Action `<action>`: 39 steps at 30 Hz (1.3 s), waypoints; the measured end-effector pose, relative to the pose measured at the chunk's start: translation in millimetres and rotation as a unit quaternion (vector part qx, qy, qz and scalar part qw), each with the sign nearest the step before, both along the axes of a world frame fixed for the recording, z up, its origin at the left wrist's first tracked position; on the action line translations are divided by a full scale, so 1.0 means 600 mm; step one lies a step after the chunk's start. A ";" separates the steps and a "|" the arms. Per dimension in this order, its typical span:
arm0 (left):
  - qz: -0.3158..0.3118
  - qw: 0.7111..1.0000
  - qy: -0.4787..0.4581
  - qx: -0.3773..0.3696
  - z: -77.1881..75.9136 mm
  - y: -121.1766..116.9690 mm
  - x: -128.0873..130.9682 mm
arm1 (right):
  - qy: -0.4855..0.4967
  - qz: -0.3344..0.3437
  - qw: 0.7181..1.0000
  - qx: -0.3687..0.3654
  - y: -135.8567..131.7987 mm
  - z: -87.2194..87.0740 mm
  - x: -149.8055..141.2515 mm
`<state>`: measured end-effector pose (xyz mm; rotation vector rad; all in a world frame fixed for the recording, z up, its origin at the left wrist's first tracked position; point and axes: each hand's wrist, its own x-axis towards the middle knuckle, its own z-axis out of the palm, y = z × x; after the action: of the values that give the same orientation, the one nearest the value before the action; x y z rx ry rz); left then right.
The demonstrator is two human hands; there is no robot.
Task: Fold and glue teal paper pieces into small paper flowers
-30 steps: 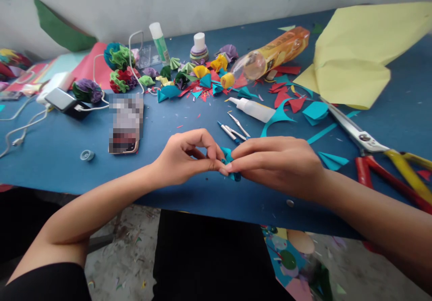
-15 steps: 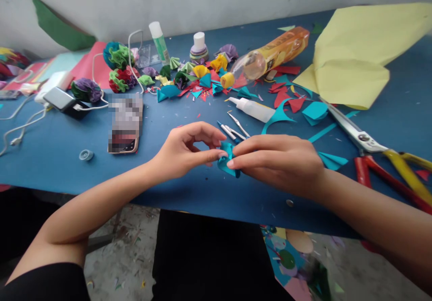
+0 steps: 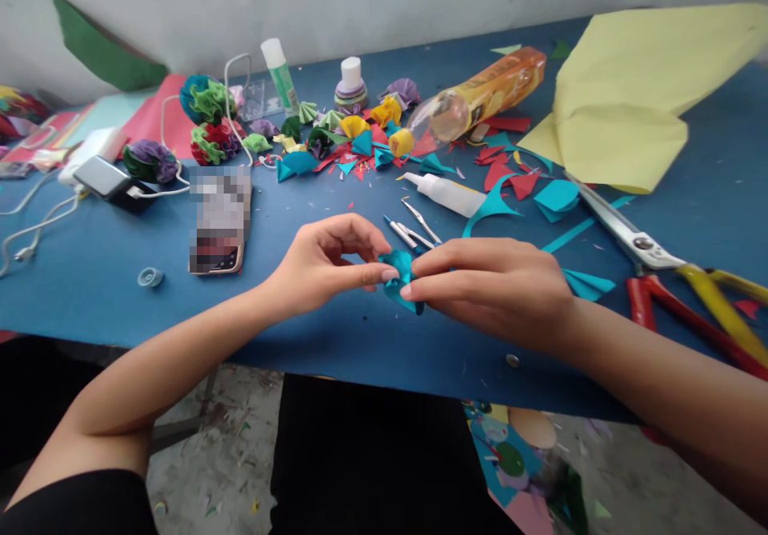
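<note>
A small curled piece of turquoise paper (image 3: 403, 293) is held between both hands above the blue table (image 3: 324, 343). My left hand (image 3: 330, 259) pinches its left edge between thumb and fingers. From the other side, my right hand (image 3: 498, 279) grips it with thumb and fingertips, hiding part of it. Just beyond the paper lie slim metal tools (image 3: 414, 227), partly behind my right hand. A white glue bottle (image 3: 447, 191) with a pointed nozzle rests on its side there, touching a curved turquoise offcut (image 3: 492, 207).
Large scissors (image 3: 654, 251) with red and yellow handles lie at right, near yellow paper (image 3: 624, 95). An orange-labelled bottle (image 3: 480, 103), a glue stick (image 3: 279, 75) and coloured scraps fill the back. A phone (image 3: 221, 223), a grey cap (image 3: 150, 277) and cables are on the left.
The left fingers have shifted slightly on the turquoise paper, and its upper left edge looks a little more spread. Both hands keep their hold; the whole view has moved slightly.
</note>
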<state>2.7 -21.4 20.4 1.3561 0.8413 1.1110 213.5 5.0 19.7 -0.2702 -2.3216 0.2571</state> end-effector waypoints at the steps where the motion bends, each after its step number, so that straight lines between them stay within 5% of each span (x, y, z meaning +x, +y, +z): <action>1: -0.007 1.000 0.005 -0.003 0.000 0.000 -0.001 | -0.001 0.000 1.000 -0.001 0.000 0.000 0.000; 9: -0.072 0.996 0.051 -0.012 -0.005 0.007 -0.008 | 0.002 0.008 1.000 0.002 -0.004 0.002 -0.002; 12: -0.069 0.989 0.101 0.087 -0.005 0.004 -0.012 | 0.009 0.009 1.000 0.006 -0.004 0.001 0.001; 16: -0.006 0.938 0.168 0.303 -0.002 -0.003 -0.014 | 0.006 0.006 1.000 0.003 -0.004 0.002 0.003; 19: 0.031 0.919 0.163 0.358 -0.001 -0.005 -0.012 | 0.003 -0.003 1.000 -0.010 -0.009 0.010 0.002; 29: 0.063 0.932 0.124 0.334 -0.008 -0.009 -0.009 | -0.005 -0.044 0.999 -0.008 -0.020 0.027 -0.002; 39: 0.071 0.983 0.040 0.162 -0.002 -0.011 -0.004 | 0.003 -0.030 0.999 -0.010 -0.018 0.025 -0.003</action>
<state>0.5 -28.1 19.2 1.6384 0.8504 1.3558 211.8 -6.0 34.7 -0.3481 -2.3028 0.2501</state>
